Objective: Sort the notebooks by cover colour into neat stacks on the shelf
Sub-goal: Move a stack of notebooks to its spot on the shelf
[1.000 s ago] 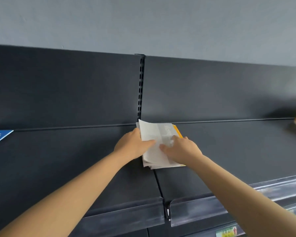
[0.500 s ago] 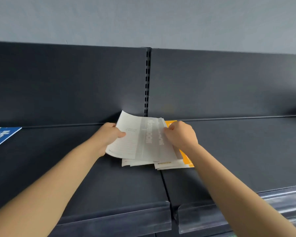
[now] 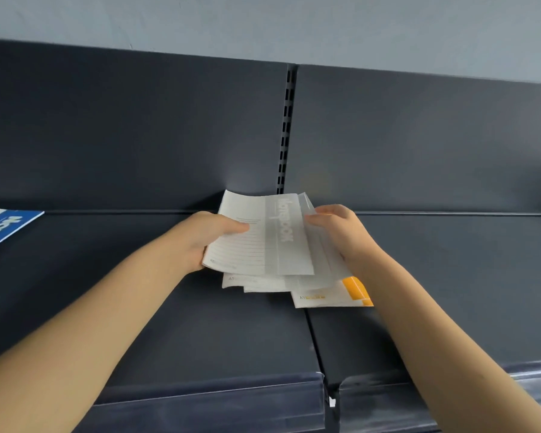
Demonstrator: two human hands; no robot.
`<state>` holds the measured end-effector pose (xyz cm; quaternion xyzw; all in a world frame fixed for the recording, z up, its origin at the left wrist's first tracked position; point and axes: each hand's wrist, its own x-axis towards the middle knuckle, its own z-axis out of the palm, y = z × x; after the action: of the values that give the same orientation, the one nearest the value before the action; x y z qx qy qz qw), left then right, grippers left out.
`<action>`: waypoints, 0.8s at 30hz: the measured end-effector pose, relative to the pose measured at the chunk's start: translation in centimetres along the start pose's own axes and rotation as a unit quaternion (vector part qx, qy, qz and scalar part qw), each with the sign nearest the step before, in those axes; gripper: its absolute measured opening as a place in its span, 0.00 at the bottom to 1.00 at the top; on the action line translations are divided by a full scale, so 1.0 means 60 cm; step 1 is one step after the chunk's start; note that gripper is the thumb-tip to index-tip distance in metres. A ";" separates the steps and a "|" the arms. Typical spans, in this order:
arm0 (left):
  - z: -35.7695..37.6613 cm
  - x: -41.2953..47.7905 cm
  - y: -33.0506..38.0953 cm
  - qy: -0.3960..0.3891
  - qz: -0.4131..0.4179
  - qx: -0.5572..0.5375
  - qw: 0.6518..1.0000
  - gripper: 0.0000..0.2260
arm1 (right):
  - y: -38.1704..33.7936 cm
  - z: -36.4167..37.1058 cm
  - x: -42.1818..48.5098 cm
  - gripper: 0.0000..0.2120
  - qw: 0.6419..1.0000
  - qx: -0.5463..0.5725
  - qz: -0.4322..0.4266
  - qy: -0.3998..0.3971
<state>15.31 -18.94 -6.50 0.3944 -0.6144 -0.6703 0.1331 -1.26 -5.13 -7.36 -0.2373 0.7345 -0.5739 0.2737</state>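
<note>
- Left hand [image 3: 206, 239] grips the grey notebook [image 3: 263, 242] at its left edge; right hand [image 3: 334, 232] pinches its right edge.
- Orange notebook [image 3: 353, 289] lies beneath, nearer the right hand.

Both arms bare, stretched forward. Left forearm enters from 8 o'clock corner, right forearm from 4 o'clock; both converge just above centre. Left hand [image 3: 206, 242] at 9 o'clock side of notebook bundle [image 3: 263, 242]: thumb on top, fingers hidden beneath, gripping. Right hand [image 3: 339, 234] at 3 o'clock side: knuckles up, fingers curled over edge, thumb pinching. Hands apart, not touching.
</note>
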 end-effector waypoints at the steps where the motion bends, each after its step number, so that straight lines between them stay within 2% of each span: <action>1: 0.004 0.000 -0.002 -0.012 -0.005 -0.008 1.000 0.05 | 0.000 0.001 -0.003 0.22 0.998 0.046 0.018 -0.030; 3: 0.013 -0.001 -0.006 -0.034 -0.008 -0.021 0.999 0.06 | 0.002 0.003 -0.009 0.22 0.991 0.102 0.041 -0.081; 6: 0.022 -0.002 -0.008 -0.053 0.013 -0.033 0.998 0.08 | 0.001 0.008 -0.015 0.24 0.985 0.122 0.036 -0.119; 10: 0.015 -0.012 0.007 -0.045 0.034 -0.050 0.997 0.10 | -0.008 0.014 -0.021 0.27 0.980 0.133 0.036 -0.142; 14: -0.024 -0.030 0.009 -0.023 0.031 -0.050 0.998 0.16 | -0.026 0.044 -0.038 0.23 0.978 0.149 0.046 -0.135; 19: -0.125 -0.089 -0.011 -0.008 0.031 -0.046 0.998 0.20 | -0.056 0.138 -0.080 0.23 0.986 0.098 0.017 -0.132; 22: -0.217 -0.133 -0.020 0.011 0.032 -0.037 0.999 0.17 | -0.076 0.227 -0.114 0.23 0.985 0.082 0.010 -0.150; 24: -0.288 -0.162 -0.030 0.042 0.035 -0.029 0.998 0.16 | -0.092 0.299 -0.142 0.19 0.983 0.075 0.001 -0.168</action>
<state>34.19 -24.53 -3.45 0.3965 -0.6020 -0.6656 0.1933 17.31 -13.57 -4.31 -0.3082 0.6331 -0.5791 0.4110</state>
